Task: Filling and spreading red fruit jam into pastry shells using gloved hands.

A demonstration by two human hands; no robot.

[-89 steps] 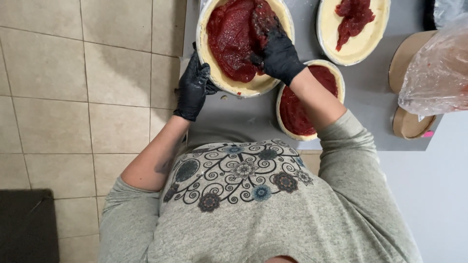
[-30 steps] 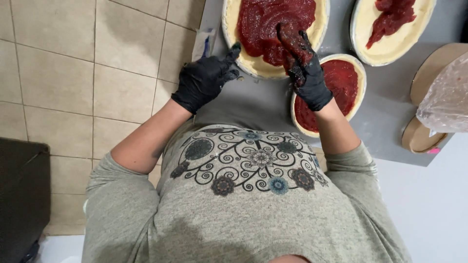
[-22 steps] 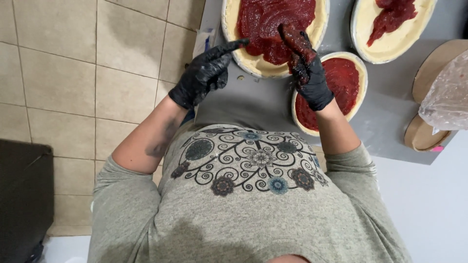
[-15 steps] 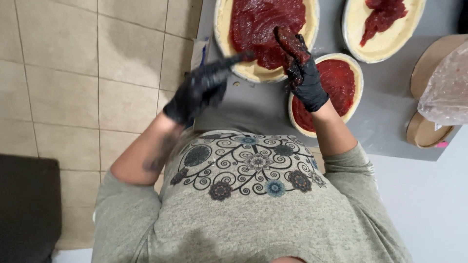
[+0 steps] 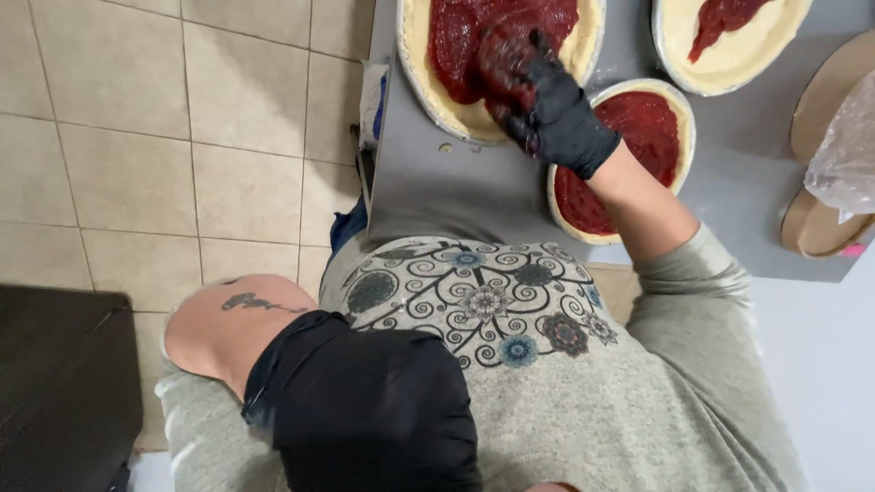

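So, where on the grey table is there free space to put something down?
The grey table is bare between the large sauced crust and the near edge, left of the small sauced crust. Another bare strip lies right of that, before the round boards. The top is crowded where the right hand spreads sauce.

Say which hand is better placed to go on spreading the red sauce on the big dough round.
Right. The right hand rests on the sauce; the left hand is raised near the camera.

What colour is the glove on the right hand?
Black, smeared with red sauce, seen in the head view: right hand.
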